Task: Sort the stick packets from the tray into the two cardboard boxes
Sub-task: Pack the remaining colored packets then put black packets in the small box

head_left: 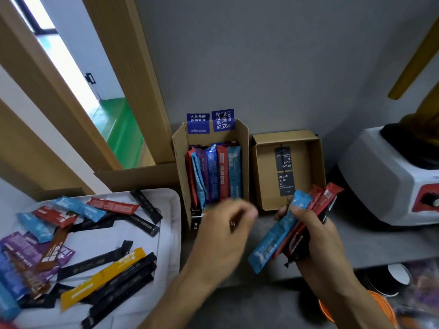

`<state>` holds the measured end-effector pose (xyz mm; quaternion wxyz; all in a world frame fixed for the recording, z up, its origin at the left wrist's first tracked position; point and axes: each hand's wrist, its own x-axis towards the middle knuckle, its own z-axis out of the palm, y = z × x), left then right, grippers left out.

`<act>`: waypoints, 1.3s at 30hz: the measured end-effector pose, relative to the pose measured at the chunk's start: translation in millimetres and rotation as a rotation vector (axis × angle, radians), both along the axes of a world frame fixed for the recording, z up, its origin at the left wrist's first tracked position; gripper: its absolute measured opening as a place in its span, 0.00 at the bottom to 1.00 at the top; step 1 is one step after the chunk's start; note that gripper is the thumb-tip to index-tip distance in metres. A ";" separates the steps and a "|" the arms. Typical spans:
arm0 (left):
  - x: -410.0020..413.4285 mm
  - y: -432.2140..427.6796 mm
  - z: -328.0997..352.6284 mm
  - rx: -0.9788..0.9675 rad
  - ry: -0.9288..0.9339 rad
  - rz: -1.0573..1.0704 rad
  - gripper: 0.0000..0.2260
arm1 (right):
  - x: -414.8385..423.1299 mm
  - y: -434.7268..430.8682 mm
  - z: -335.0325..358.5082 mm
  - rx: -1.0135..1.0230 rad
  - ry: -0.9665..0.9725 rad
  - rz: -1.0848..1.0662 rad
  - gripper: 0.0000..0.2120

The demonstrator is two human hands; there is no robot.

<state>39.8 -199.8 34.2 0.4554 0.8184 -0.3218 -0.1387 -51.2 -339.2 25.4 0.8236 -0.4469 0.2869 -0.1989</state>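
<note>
right hand (316, 236) comes in from the bottom right, forearm angled up toward the boxes, wrist about level. its fingers and thumb are wrapped round a bundle (275, 236) of stick packs: a light blue one on the outside, a couple of red ones behind it, something black underneath. the bundle is tilted, top ends fanned out over the near right corner of the right box (305, 167), bottom ends pointing down toward the person. solid grasp there.

left hand (225, 224) is a smear of motion blur. it comes up from the bottom middle and sits at the near end of the left box (181, 167), back of the hand up. fingers look bent, but honestly can't tell whether it's pinching anything or just loose.

left box has a row (215, 172) of packs lined up side by side, red, blue and purple, lying lengthwise. right box has two dark cards (286, 184) on its floor. the boxes stand just beside each other against the wall.

the white tray (169, 236) is on the left, just beside the left box, with loose packets (111, 206) scattered in it: black, red, light blue, purple, brown and one yellow.

far right on the counter there's a white appliance (384, 176) with red trim, and some stacked cups (389, 279) lower down.
</note>
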 end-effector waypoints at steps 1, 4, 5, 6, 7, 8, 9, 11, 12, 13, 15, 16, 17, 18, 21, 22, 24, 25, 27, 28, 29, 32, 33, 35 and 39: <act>-10.4 4.5 2.6 0.004 0.062 -0.042 0.05 | 1.3 0.2 1.4 -0.005 -0.012 0.016 0.14; -20.1 10.4 -2.0 -0.001 0.115 -0.008 0.08 | 4.4 5.2 4.0 -0.006 -0.008 0.068 0.13; -19.1 10.7 -4.3 -0.006 0.124 0.015 0.09 | 5.2 7.1 3.6 -0.002 0.001 0.078 0.15; -18.6 11.5 -3.8 -0.007 0.139 0.023 0.08 | 6.0 9.4 3.8 -0.006 0.007 0.089 0.17; -17.4 12.9 -3.2 -0.005 0.146 0.022 0.05 | 7.1 11.9 3.8 -0.023 0.013 0.099 0.18; -15.7 14.2 -2.1 -0.005 0.158 0.033 0.03 | 7.9 14.3 3.8 -0.051 0.019 0.103 0.19; -11.2 15.1 -2.7 -0.016 0.166 0.075 0.02 | 8.6 16.0 3.7 -0.081 0.024 0.095 0.19; 5.5 11.8 -2.6 -0.039 0.146 0.224 0.02 | 8.5 17.2 2.9 -0.106 0.034 0.049 0.19; 16.8 7.1 -2.6 -0.034 0.109 0.297 0.02 | 7.2 16.8 1.8 -0.091 0.040 0.031 0.19; 28.8 1.0 -3.5 -0.018 0.057 0.352 0.02 | 5.1 16.2 0.1 -0.070 0.048 0.026 0.19; 50.0 -12.7 -8.4 0.047 -0.032 0.426 0.04 | 0.1 15.8 -2.0 -0.041 0.062 0.036 0.21; 57.7 -18.4 -12.0 0.076 -0.064 0.445 0.05 | -2.6 15.3 -2.8 -0.040 0.071 0.039 0.21; 63.6 -22.6 -17.3 0.092 -0.094 0.448 0.06 | -4.7 14.5 -3.6 -0.041 0.077 0.037 0.21; 66.7 -25.2 -21.5 0.096 -0.116 0.442 0.08 | -6.6 13.8 -3.9 -0.042 0.081 0.035 0.21; 67.0 -26.2 -28.9 0.120 -0.210 0.436 0.12 | -11.4 11.4 -5.2 -0.033 0.086 0.023 0.21; 65.3 -25.3 -29.2 0.129 -0.248 0.439 0.13 | -13.0 10.5 -5.9 -0.029 0.086 0.021 0.21; 62.6 -22.9 -31.1 0.172 -0.324 0.422 0.13 | -15.2 9.4 -7.0 -0.021 0.078 0.023 0.20; 61.4 -21.6 -32.8 0.215 -0.367 0.400 0.14 | -15.8 9.1 -7.7 -0.015 0.072 0.027 0.20; 60.3 -19.1 -37.3 0.303 -0.442 0.353 0.14 | -16.5 9.3 -8.6 0.005 0.061 0.036 0.20; 60.0 -18.1 -38.7 0.335 -0.468 0.331 0.15 | -16.8 9.5 -9.3 0.013 0.056 0.041 0.20; 59.5 -16.7 -39.7 0.361 -0.497 0.310 0.15 | -17.1 9.5 -9.9 0.019 0.051 0.045 0.20; 55.0 -10.2 -41.7 0.482 -0.691 0.228 0.20 | -17.7 9.6 -11.2 0.030 0.043 0.052 0.20; 54.8 -8.5 -42.4 0.529 -0.800 0.205 0.23 | -17.7 9.7 -11.7 0.031 0.041 0.050 0.20; 58.6 -8.7 -41.7 0.588 -0.980 0.183 0.26 | -17.7 10.5 -12.5 0.028 0.042 0.053 0.20; 75.0 -17.3 -44.7 0.783 -1.176 0.089 0.25 | -17.2 13.7 -13.5 0.010 0.058 0.076 0.22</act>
